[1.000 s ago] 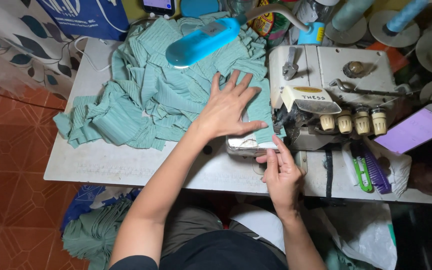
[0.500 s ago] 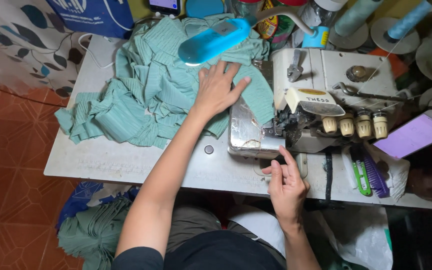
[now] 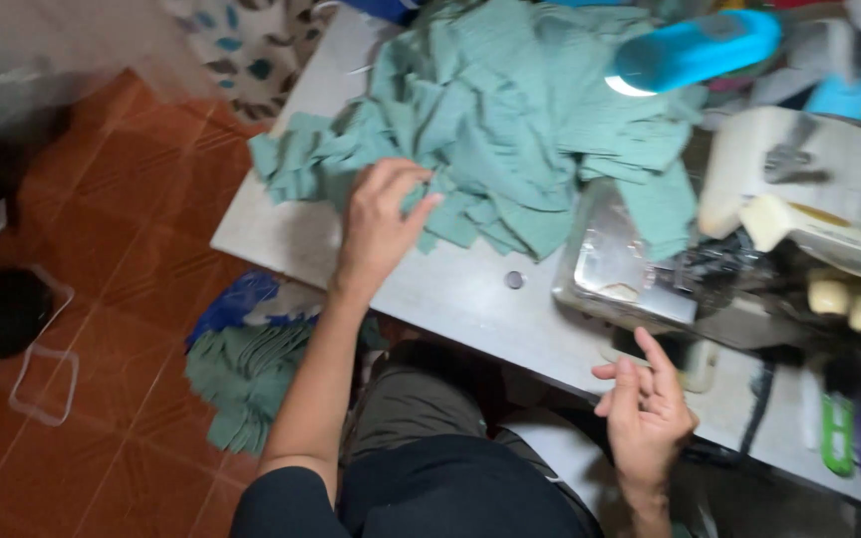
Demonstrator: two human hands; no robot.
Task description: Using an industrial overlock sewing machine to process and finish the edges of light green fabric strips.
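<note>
Fabric: heap of teal-green cloth pieces (image 3: pixel 510 139) piled across the far half of the grey worktop (image 3: pixel 450 299), one edge spilling toward the machine bed
Left hand: left hand (image 3: pixel 379 224) lies on the near edge of the heap, fingers (image 3: pixel 421 209) curled and pinching a fold of the green cloth
Right hand: right hand (image 3: pixel 645 413) hovers at the worktop's front edge, below the machine, fingers loosely spread and released, holding nothing
Machine: white overlock sewing machine (image 3: pixel 799 219) stands right of the heap, its metal plate (image 3: pixel 615 264) just beside the cloth
Lamp: blue lamp head (image 3: pixel 695 50) hangs over the heap
Floor: more green cloth (image 3: pixel 246 374) lies on the red tile floor (image 3: pixel 122 249) beside the person's knee
</note>
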